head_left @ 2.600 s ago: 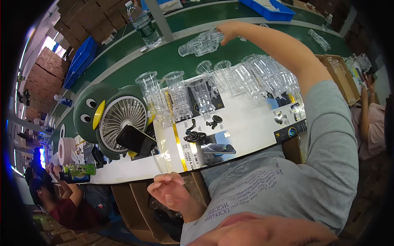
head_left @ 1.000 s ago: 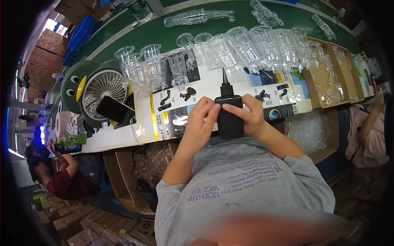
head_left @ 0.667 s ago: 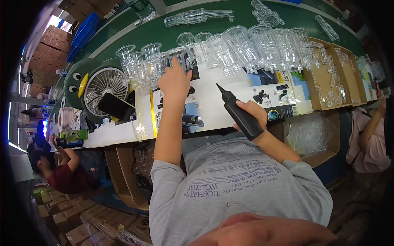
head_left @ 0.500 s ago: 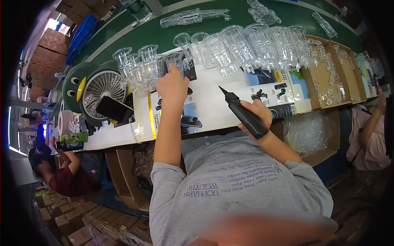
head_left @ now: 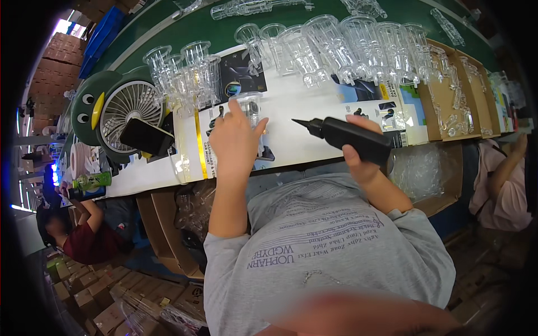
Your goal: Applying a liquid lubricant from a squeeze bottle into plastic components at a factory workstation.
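Observation:
My left hand (head_left: 235, 140) is closed around a clear plastic cup-shaped part (head_left: 250, 106) standing on the white table (head_left: 305, 106). My right hand (head_left: 361, 154) grips a black squeeze bottle (head_left: 347, 137) with a pointed nozzle; the nozzle points left toward the clear part, a short gap away. Rows of similar clear plastic parts (head_left: 336, 47) stand along the back of the table, just beyond both hands.
A green penguin-shaped desk fan (head_left: 120, 109) with a black phone (head_left: 145, 137) leaning on it sits at the left. Cardboard trays (head_left: 454, 95) hold clear parts at the right. Open cartons (head_left: 168, 224) stand under the table. Other people sit at far left (head_left: 84, 241) and far right (head_left: 504, 185).
Both hands first held the black bottle near my chest. The left hand then reached forward and took a clear part, drawing it slightly nearer; the right hand tilted the bottle so its nozzle points left.

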A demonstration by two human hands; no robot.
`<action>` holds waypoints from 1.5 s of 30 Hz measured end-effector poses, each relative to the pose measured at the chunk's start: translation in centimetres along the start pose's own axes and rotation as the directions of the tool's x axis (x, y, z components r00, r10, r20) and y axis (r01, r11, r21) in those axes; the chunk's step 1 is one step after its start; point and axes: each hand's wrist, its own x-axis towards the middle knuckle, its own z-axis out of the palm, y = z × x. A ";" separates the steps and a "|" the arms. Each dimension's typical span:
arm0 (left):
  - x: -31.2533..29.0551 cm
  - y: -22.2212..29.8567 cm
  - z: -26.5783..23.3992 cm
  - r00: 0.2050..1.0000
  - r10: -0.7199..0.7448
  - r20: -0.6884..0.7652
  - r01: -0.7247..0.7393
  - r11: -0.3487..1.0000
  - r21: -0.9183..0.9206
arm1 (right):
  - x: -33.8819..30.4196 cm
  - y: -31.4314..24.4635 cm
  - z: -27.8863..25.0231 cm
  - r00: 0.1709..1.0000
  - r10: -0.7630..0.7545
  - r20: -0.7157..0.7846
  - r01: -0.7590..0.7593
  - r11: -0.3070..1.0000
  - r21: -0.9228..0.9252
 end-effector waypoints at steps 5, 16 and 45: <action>0.3 0.1 -0.9 0.958 -0.121 0.259 0.162 0.976 -0.143 | 1.1 -0.6 0.4 0.978 0.199 -0.065 -0.188 0.971 0.146; -5.6 -3.4 2.5 0.972 0.189 0.138 0.193 -0.313 -0.930 | 1.6 -1.9 0.6 0.957 0.250 -0.149 -0.194 0.928 0.317; -6.7 -1.7 -0.3 0.986 0.010 -0.165 -0.160 0.315 -0.935 | 0.8 -5.2 0.7 0.954 -0.015 0.298 -0.099 0.925 0.366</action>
